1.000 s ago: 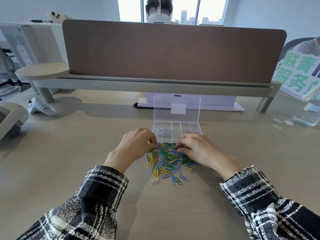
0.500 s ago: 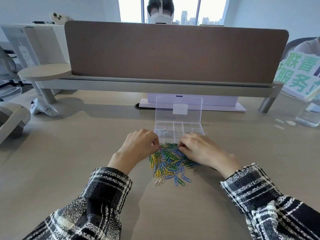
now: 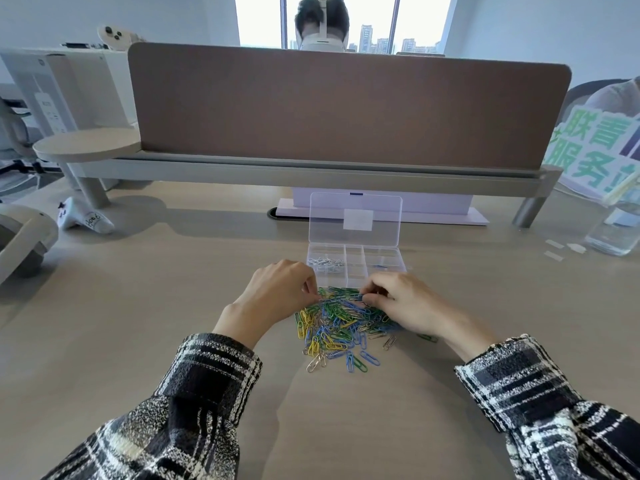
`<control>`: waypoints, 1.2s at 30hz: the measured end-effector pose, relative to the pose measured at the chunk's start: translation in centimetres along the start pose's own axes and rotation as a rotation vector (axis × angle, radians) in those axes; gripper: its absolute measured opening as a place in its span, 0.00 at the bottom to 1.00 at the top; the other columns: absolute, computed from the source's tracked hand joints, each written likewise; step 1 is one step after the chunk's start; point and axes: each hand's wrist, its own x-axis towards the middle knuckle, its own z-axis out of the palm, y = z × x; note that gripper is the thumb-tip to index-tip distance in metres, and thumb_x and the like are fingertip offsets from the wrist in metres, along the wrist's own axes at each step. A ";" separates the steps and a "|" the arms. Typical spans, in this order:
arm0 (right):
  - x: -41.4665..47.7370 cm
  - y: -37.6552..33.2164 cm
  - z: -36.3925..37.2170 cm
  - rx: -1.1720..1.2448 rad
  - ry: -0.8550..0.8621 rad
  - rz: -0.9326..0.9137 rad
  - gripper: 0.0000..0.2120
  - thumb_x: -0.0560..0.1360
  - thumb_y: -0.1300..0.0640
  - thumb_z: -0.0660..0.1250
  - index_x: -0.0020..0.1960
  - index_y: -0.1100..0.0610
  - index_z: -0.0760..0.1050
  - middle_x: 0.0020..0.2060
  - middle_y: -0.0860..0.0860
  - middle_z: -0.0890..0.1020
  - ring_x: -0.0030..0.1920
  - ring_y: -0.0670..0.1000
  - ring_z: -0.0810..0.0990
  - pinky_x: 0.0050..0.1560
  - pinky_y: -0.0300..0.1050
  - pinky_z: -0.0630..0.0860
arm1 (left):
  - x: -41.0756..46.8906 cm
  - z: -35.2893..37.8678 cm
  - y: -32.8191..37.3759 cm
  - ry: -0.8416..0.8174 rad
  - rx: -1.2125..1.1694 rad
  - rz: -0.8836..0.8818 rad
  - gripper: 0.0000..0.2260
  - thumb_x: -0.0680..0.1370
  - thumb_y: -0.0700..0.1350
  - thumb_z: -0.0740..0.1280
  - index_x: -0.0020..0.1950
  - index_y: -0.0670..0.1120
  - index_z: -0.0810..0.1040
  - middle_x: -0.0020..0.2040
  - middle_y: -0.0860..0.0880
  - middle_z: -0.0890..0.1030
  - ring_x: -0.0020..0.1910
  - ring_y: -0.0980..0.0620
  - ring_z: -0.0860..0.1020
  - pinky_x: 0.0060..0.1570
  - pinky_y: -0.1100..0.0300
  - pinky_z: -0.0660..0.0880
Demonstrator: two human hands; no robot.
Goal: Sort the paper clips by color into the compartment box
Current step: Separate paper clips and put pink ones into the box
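The compartment box (image 3: 356,263), mid-bench, holds only some silver clips (image 3: 326,263) in its left compartment; the mixed pile (image 3: 341,322) remains. Left hand (image 3: 277,299) and right hand (image 3: 405,303) pinch at the pile; whether either holds a clip, I cannot tell.

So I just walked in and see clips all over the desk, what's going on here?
A person is sorting a mixed pile of coloured paper clips into a clear compartment box with its lid up. Both the left hand and right hand are picking at the pile's far edge. So far, silver clips fill the box's left compartment; most clips remain on the desk.
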 end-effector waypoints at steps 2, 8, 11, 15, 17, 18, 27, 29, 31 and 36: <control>-0.1 -0.3 0.0 0.110 0.021 0.016 0.03 0.79 0.55 0.65 0.49 0.50 0.78 0.40 0.41 0.79 0.36 0.34 0.75 0.38 0.28 0.68 | 0.0 -0.1 0.1 0.007 -0.049 -0.009 0.03 0.76 0.52 0.68 0.45 0.54 0.79 0.45 0.60 0.78 0.40 0.59 0.74 0.33 0.64 0.64; 0.2 -0.9 0.2 0.382 0.110 0.044 0.05 0.79 0.58 0.65 0.48 0.51 0.79 0.38 0.43 0.81 0.35 0.34 0.75 0.38 0.28 0.69 | 0.4 -0.6 1.9 0.010 -0.566 0.024 0.03 0.73 0.45 0.74 0.44 0.49 0.81 0.38 0.57 0.81 0.31 0.66 0.73 0.33 0.73 0.67; 0.4 -0.9 0.3 0.429 0.152 0.058 0.07 0.79 0.58 0.66 0.44 0.48 0.78 0.36 0.43 0.81 0.34 0.35 0.75 0.40 0.33 0.69 | 0.2 -0.5 2.7 -0.014 -0.629 0.051 0.03 0.73 0.44 0.74 0.44 0.50 0.82 0.38 0.56 0.81 0.29 0.67 0.72 0.32 0.75 0.66; 0.4 -0.8 0.5 0.414 0.177 0.072 0.09 0.79 0.58 0.66 0.42 0.47 0.78 0.33 0.42 0.80 0.32 0.35 0.74 0.37 0.33 0.69 | 0.4 -0.2 3.0 0.011 -0.636 0.038 0.01 0.73 0.45 0.74 0.44 0.50 0.83 0.38 0.56 0.83 0.28 0.68 0.73 0.32 0.75 0.65; 0.3 -0.9 0.6 0.408 0.183 0.074 0.08 0.78 0.58 0.67 0.43 0.47 0.79 0.34 0.43 0.81 0.32 0.36 0.75 0.36 0.31 0.69 | 0.5 0.1 2.9 0.029 -0.642 0.019 0.01 0.73 0.46 0.74 0.42 0.53 0.84 0.37 0.57 0.83 0.31 0.67 0.74 0.34 0.73 0.67; 0.3 -1.0 0.6 0.404 0.184 0.073 0.07 0.78 0.58 0.67 0.44 0.49 0.80 0.34 0.43 0.81 0.32 0.36 0.75 0.36 0.30 0.69 | 0.6 0.2 2.9 0.032 -0.653 0.008 0.02 0.73 0.46 0.74 0.41 0.54 0.84 0.36 0.57 0.83 0.33 0.67 0.75 0.36 0.72 0.69; -0.6 -1.1 1.4 0.307 0.317 0.033 0.05 0.77 0.57 0.69 0.46 0.48 0.79 0.38 0.43 0.83 0.39 0.38 0.78 0.39 0.29 0.72 | 0.3 0.0 3.4 -0.037 -0.844 -0.156 0.05 0.75 0.46 0.73 0.46 0.45 0.84 0.42 0.43 0.84 0.22 0.59 0.65 0.20 0.68 0.61; -0.6 -1.1 1.7 0.284 0.338 0.015 0.04 0.77 0.56 0.68 0.46 0.48 0.79 0.39 0.44 0.82 0.40 0.41 0.79 0.40 0.32 0.74 | 0.3 -0.1 3.5 -0.041 -0.868 -0.174 0.05 0.75 0.47 0.73 0.45 0.46 0.84 0.42 0.43 0.84 0.24 0.56 0.64 0.20 0.66 0.61; -0.6 -1.0 1.9 0.267 0.360 0.006 0.03 0.77 0.57 0.68 0.47 0.50 0.80 0.38 0.44 0.82 0.39 0.43 0.79 0.40 0.36 0.75 | 0.3 -0.1 3.5 -0.045 -0.877 -0.191 0.06 0.75 0.47 0.73 0.45 0.45 0.84 0.42 0.43 0.84 0.24 0.56 0.64 0.20 0.66 0.61; -0.8 -0.9 2.3 0.273 0.352 -0.007 0.03 0.77 0.55 0.68 0.49 0.51 0.81 0.39 0.44 0.81 0.38 0.42 0.78 0.39 0.32 0.72 | 0.4 0.1 3.5 -0.039 -0.861 -0.209 0.04 0.74 0.44 0.73 0.45 0.44 0.84 0.37 0.46 0.81 0.19 0.59 0.62 0.19 0.68 0.59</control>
